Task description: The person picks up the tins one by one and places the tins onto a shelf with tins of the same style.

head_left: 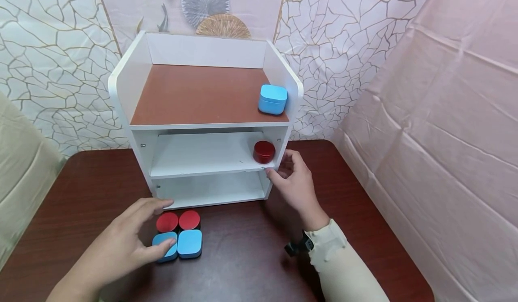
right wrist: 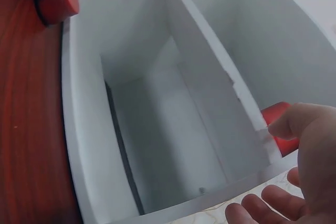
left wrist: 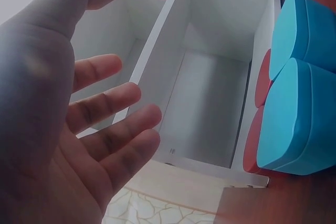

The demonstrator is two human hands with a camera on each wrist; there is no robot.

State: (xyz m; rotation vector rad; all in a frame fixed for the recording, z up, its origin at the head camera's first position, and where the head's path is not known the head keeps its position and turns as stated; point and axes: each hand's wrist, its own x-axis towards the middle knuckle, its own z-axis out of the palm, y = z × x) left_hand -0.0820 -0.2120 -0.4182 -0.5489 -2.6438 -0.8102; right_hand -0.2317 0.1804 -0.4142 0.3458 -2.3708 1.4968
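Note:
My left hand point(head_left: 121, 241) hovers with spread fingers beside a group of containers on the table, holding nothing. Two round red tins point(head_left: 189, 220) sit behind two square blue boxes point(head_left: 189, 244); its thumb overlaps the left blue box point(head_left: 163, 237) in the head view. At the shelf unit's right side is my right hand point(head_left: 298, 187), its thumb at the front edge of the middle shelf point(head_left: 210, 169) and its loosely bent fingers outside the side panel. Just behind that thumb, another round red tin point(head_left: 264, 152) stands on the middle shelf, partly covered in the right wrist view.
The white shelf unit point(head_left: 206, 126) stands on a dark red-brown table point(head_left: 238, 257). On its brown top, at the right, is a blue box point(head_left: 273, 99). Patterned cloth point(head_left: 336, 36) hangs behind, and pale fabric point(head_left: 437, 126) lines the right side.

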